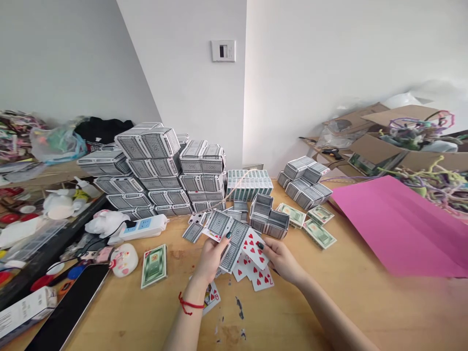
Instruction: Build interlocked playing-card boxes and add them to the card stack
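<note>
Where the left side of the desk [278,319] is crowded, a black-screened device [71,309] lies toward the near-left corner; beyond it a white power strip [144,227] sits sockets upward, probably for easy plugging. Folded-card blocks [155,170] are tiered near the back edge, seemingly interlocked for steadiness. At the desk's middle, the left hand [211,258] grips grey-backed playing cards [234,239], thumb on top, likely to keep them from sliding apart. Beside them, the right hand [280,258] pinches a hearts card [256,249] by its right side, which leaves most of its face uncovered. Toward the right edge, a pink sheet [395,229] lies flat, perhaps because it is too broad for elsewhere.
</note>
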Tool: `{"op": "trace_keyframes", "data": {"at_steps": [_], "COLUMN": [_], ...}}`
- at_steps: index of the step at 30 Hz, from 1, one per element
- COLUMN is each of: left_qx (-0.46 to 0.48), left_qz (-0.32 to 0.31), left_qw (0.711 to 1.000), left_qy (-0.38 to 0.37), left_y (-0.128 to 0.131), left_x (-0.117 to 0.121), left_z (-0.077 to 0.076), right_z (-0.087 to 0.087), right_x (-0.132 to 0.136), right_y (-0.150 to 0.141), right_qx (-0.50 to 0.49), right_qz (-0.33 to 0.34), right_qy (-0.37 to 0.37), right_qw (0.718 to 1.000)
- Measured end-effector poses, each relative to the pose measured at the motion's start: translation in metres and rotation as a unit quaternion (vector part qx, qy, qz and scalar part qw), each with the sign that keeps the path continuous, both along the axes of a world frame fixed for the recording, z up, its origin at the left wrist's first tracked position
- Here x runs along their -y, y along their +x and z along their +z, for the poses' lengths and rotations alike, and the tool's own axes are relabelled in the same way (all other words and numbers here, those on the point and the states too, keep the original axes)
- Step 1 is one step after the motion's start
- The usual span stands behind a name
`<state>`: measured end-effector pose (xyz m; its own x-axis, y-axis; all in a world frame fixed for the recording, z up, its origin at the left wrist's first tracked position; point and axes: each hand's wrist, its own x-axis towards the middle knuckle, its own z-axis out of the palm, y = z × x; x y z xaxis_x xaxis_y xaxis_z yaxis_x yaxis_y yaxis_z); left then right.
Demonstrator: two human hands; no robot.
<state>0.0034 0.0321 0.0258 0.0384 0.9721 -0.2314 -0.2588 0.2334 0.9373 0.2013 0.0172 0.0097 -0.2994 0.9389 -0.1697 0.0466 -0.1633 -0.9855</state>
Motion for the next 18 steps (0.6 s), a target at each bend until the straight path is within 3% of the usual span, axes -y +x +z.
{"op": "trace_keyframes", "data": {"at_steps": [6,18], "left_qx": [-0.019,-0.02], "left_qz": [-0.014,-0.029], "left_qw": [1.0,0.999], "left_qy": [0.002,0.006], "left_y": [-0.0017,0.0022], "left_x": [-0.0006,-0.0008], "left_z": [-0.0041,-0.0081], "right_z": [0.0084,0.0082], "right_x": [0.0009,-0.0005], "right_y": [0.0034,0.0104], "right_qx": [0.016,0.05], "right_qz": [0.021,0.032], "right_qy": [0.015,0.014], "right_qw": [1.0,0.998]}}
